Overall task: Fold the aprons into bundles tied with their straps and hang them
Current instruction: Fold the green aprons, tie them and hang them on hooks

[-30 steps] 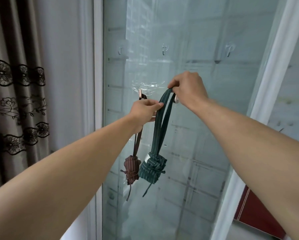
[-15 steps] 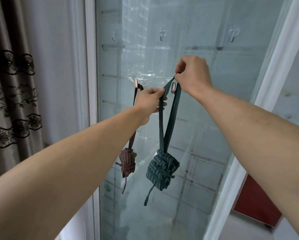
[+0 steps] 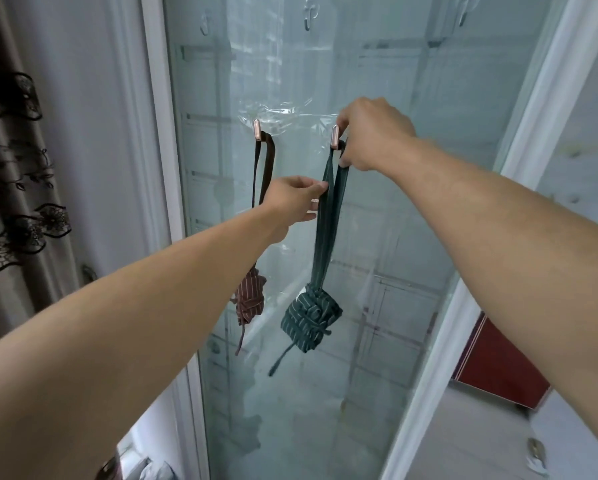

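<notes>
A green striped apron bundle hangs by its looped strap from the right copper hook on the glass door. My right hand pinches the top of that strap at the hook. My left hand grips the strap lower down, on its left side. A brown striped apron bundle hangs from the left copper hook by its own strap, partly hidden behind my left forearm.
The glass door has a white frame and clear tape around the hooks. Three clear hooks sit higher on the glass. A dark lace curtain hangs at the left. A red cabinet stands at the lower right.
The green bundle's strap has come to rest on the right hook, with my right hand at the hook. My left hand slid lower along the strap. The bundle swung right.
</notes>
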Demonstrator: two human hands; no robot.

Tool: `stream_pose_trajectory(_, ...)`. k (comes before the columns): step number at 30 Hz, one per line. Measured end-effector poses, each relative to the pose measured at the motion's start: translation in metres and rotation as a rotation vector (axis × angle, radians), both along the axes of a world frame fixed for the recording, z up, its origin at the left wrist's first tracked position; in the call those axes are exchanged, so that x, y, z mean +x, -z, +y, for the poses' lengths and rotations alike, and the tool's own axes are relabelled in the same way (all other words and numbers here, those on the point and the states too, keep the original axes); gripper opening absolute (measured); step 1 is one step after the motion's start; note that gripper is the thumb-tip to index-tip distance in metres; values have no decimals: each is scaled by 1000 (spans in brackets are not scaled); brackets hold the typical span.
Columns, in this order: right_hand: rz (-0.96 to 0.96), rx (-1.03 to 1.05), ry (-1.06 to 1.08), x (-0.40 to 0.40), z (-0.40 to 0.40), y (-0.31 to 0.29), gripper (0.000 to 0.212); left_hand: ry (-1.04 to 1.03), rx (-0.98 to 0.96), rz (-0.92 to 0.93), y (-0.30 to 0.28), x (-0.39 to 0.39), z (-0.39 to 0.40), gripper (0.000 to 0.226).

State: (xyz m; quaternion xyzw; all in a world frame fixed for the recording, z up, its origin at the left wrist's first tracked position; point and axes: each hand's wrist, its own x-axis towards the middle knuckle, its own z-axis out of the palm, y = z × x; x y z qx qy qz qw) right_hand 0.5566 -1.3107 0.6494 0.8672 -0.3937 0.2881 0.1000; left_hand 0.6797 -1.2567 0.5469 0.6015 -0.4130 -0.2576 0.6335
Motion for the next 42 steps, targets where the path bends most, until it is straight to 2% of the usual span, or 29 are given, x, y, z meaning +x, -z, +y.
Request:
stream_pose_trajectory(4,50,64,12,-2,8,-4,40,33,46,-6,19,6,3,32)
stream_pose_trajectory(7,66,90,42,2,13,-5,31,48,113,-99,35,13,8,27)
stream_pose_trajectory(9,78,105,50,4,17,-6,24,80,188,-196,45,14,12,37)
stream_pose_trajectory(12,117,61,82,4,22,-7,22,114,229,-202,53,14,14,47)
stream_pose_trajectory(15,109,-41,82,6,31,-11,41,131,231,-200,53,16,18,45)
stream_pose_trajectory(19,-53,-130,-221,31,63,-17,55,-28,85,-153,42,30,46,27)
stream_pose_trajectory(23,-188,63,-581,87,110,-2,39,-335,-53,-41,42,75,106,13)
stream_pose_trajectory(26,-179,222,-850,146,163,30,29,-596,-61,14,61,118,196,18)
stream_pose_trajectory(28,-124,341,-964,183,204,60,26,-780,4,12,81,135,263,19)
stream_pose_trajectory(33,171,584,-1320,249,376,153,20,-1174,166,151,140,123,482,16)
stream_pose_trajectory(34,263,625,-1408,251,426,170,18,-1268,191,176,150,107,534,20)
stream_pose_trajectory(36,424,709,-1521,247,504,201,17,-1373,265,214,168,72,612,10)
stream_pose_trajectory(38,554,783,-1603,229,589,229,14,-1491,343,233,189,30,693,20)
stream_pose_trajectory(42,829,822,-1772,156,759,280,11,-1794,299,360,232,-76,847,19)
